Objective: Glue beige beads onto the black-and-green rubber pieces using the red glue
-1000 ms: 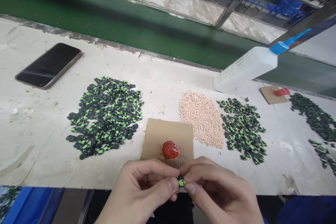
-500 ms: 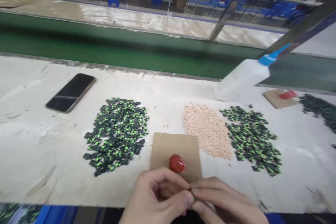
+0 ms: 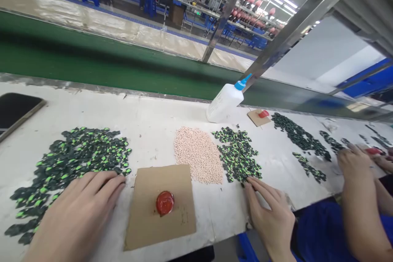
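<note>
- The right hand point(image 3: 270, 211) has its fingertips at the near edge of the small black-and-green pile point(image 3: 238, 153). They are close together; I can't tell if they pinch a piece.
- That pile stretches away from those fingertips and a bit left. The right hand is nearer.
- The left hand point(image 3: 81, 204) is over the big black-and-green pile point(image 3: 78, 145). I can't tell its grip.

White bench top point(image 3: 153, 118), scuffed. On it, left to right: phone point(image 3: 18, 110), left black-green pile point(image 3: 82, 151), cardboard square point(image 3: 159, 229), pale bead heap point(image 3: 198, 155), right black-green pile point(image 3: 238, 155) just beside it. Behind: blue-capped bottle point(image 3: 223, 104), small cardboard point(image 3: 254, 118). Dark pieces point(image 3: 299, 134) farther right.
</note>
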Action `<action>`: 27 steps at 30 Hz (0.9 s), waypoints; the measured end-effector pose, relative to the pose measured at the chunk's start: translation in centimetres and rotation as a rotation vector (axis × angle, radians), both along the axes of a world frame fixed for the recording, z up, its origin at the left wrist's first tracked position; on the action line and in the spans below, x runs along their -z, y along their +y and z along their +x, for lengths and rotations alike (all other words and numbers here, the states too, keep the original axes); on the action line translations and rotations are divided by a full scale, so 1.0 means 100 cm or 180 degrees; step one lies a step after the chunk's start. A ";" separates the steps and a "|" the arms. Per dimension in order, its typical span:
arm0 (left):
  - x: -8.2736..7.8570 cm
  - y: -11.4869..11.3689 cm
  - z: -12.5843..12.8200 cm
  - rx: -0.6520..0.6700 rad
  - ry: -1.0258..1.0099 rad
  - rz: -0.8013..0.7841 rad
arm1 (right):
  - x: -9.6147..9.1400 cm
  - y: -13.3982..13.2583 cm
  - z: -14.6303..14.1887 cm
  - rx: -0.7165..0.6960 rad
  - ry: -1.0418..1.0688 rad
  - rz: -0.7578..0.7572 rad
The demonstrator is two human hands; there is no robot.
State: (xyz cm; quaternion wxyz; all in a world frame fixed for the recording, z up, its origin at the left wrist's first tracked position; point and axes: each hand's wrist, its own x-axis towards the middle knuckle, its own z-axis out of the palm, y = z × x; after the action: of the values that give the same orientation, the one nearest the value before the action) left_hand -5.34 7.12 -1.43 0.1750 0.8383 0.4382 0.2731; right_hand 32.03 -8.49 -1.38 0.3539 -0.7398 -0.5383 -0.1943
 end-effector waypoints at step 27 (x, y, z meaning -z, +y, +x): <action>-0.049 -0.033 0.032 -0.1639 -0.2582 -0.2534 | -0.041 0.072 -0.058 -0.1089 0.2643 -0.0438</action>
State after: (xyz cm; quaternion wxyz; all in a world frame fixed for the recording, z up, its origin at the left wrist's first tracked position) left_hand -2.13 3.81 3.46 0.5551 0.4058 0.5931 0.4188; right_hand 26.21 -1.34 2.71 0.5168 -0.6772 -0.4770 0.2163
